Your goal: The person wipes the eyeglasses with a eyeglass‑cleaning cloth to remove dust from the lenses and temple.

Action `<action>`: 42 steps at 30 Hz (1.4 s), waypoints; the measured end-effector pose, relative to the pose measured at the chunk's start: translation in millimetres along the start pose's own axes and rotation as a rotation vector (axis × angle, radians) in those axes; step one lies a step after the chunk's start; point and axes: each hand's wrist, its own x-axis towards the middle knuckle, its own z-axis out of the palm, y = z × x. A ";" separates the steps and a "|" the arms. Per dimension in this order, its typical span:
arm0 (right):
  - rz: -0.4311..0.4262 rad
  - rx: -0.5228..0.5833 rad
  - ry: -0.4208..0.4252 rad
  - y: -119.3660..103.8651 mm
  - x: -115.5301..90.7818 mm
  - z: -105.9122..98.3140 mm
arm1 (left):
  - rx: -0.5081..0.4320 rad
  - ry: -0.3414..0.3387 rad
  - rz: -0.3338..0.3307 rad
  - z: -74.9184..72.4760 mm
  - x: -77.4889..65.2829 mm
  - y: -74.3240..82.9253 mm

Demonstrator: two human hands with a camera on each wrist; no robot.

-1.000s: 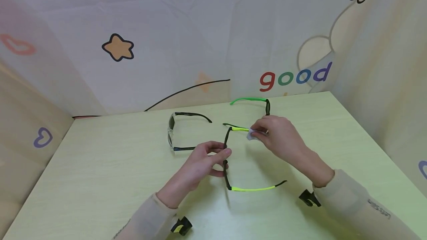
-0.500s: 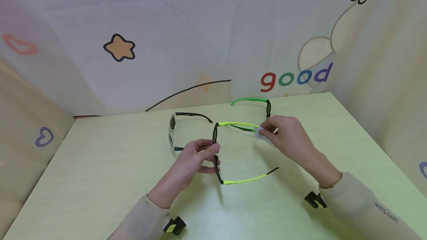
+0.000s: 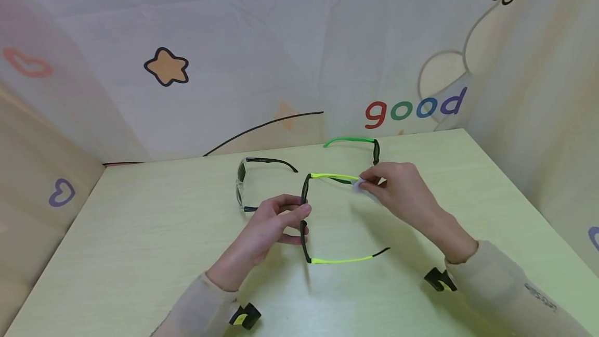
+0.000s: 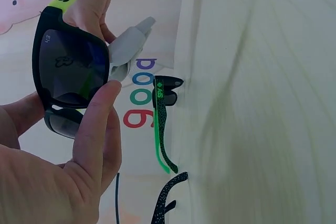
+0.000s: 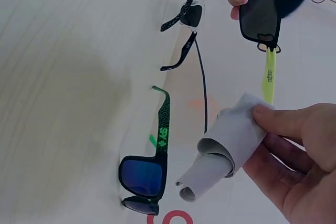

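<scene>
Sunglasses (image 4: 73,66) face left, lengthwise forward; left hand (image 3: 269,227) holds them, right hand (image 3: 406,194) a sheet (image 5: 239,129).

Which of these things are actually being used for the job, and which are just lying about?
In use:
yellow-armed sunglasses, gripped by the left hand
rolled white sheet, pinched by the right hand at one yellow arm

Seemingly just lying on the table:
green-and-black sunglasses
clear-framed sunglasses

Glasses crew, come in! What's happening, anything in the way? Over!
Left grip holding yellow-armed sunglasses by the front, unfolded. Right grip pinching whitish cloth or paper at one yellow arm. Green sunglasses beyond; nothing seems blocking.
</scene>
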 end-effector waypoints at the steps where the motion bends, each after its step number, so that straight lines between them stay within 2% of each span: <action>1: -0.007 -0.002 -0.002 -1.5 0.8 0.1 | 0.003 -0.002 0.000 0.7 0.2 -0.2; 11: -0.065 -0.066 -0.038 -12.3 6.9 6.8 | 0.035 -0.038 -0.005 10.4 0.8 -1.0; 18: -0.085 -0.072 -0.084 -22.2 9.1 13.0 | 0.056 -0.074 -0.003 18.6 0.6 -5.7; 28: -0.125 -0.085 -0.058 -26.9 7.1 15.4 | 0.102 -0.063 0.023 21.5 2.3 -5.7; 36: -0.117 -0.076 -0.055 -23.7 3.9 13.3 | 0.109 -0.057 -0.002 20.5 5.6 -2.4; 42: -0.075 -0.047 -0.052 -17.1 1.6 9.5 | 0.090 -0.054 -0.010 18.4 7.8 -0.7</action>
